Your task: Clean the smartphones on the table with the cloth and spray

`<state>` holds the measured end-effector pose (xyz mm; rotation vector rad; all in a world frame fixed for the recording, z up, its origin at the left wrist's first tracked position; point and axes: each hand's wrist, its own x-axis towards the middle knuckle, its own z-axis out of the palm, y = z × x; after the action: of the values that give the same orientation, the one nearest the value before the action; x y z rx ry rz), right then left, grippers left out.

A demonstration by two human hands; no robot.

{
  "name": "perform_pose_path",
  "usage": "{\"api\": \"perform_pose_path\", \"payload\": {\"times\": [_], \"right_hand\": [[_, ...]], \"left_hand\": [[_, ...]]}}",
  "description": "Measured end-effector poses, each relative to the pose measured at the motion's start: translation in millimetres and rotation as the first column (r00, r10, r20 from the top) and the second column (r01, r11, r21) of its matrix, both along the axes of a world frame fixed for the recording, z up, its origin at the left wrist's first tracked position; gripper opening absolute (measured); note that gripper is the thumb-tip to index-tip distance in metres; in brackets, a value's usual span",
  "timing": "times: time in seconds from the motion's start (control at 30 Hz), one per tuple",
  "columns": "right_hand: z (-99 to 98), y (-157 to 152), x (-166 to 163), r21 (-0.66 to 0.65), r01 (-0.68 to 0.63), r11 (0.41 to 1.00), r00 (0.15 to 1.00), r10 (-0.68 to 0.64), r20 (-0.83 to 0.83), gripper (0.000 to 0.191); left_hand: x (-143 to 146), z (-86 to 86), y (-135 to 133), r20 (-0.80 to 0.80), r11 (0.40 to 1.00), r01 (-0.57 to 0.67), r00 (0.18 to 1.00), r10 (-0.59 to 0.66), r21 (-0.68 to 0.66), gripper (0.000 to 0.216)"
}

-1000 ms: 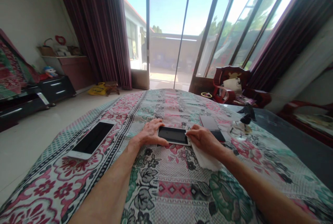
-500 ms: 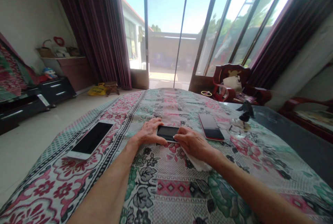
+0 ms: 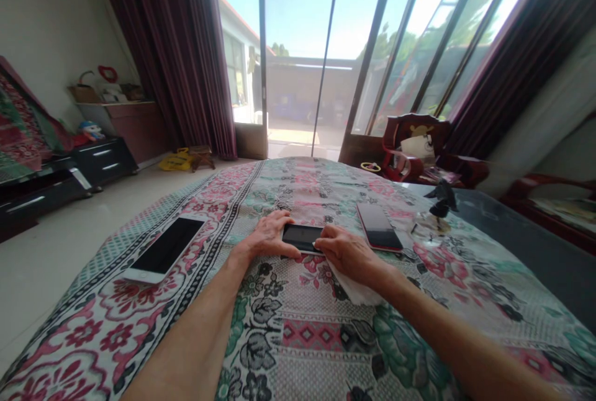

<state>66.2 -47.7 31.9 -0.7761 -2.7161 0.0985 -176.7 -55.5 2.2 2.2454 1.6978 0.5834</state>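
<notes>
A small black-screened phone [image 3: 300, 236] lies on the floral tablecloth [image 3: 307, 333] in the middle of the table. My left hand [image 3: 269, 236] grips its left end, thumb along the near edge and fingers over the far edge. My right hand [image 3: 344, 253] covers the phone's right part, fingers pinched on a white cloth [image 3: 354, 289] that it presses to the screen; the cloth trails out under my palm.
A large white phone [image 3: 162, 255] lies near the table's left edge. A red-edged phone [image 3: 378, 226] lies right of my hands, beside a glass ashtray [image 3: 426, 227] with a dark object. A red wooden chair [image 3: 419, 153] stands beyond the table.
My right hand has slid left across the phone with the cloth, covering more of the screen and baring the red-edged phone. My left hand has kept its hold.
</notes>
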Motion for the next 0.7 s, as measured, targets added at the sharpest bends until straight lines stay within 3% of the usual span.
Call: {"api": "perform_pose_path", "payload": {"times": [0.23,0.5,0.7], "right_hand": [[6.5,8,14,-0.042,0.044,0.998,0.998,-0.042,0.036,0.028],[1.0,-4,-5,-0.017,-0.018,1.0,1.0,0.018,0.01,0.025],[7.8,9,18,-0.07,0.034,0.997,0.998,-0.03,0.062,0.027]], "left_hand": [[0,1.0,-1,0.001,1.0,0.005,1.0,-0.005,-0.023,0.08],[0,4.2,-2,0.002,1.0,0.01,1.0,-0.01,-0.027,0.081],[-10,12.3,-2,0.01,0.979,0.077,0.997,-0.077,-0.19,0.087]]}}
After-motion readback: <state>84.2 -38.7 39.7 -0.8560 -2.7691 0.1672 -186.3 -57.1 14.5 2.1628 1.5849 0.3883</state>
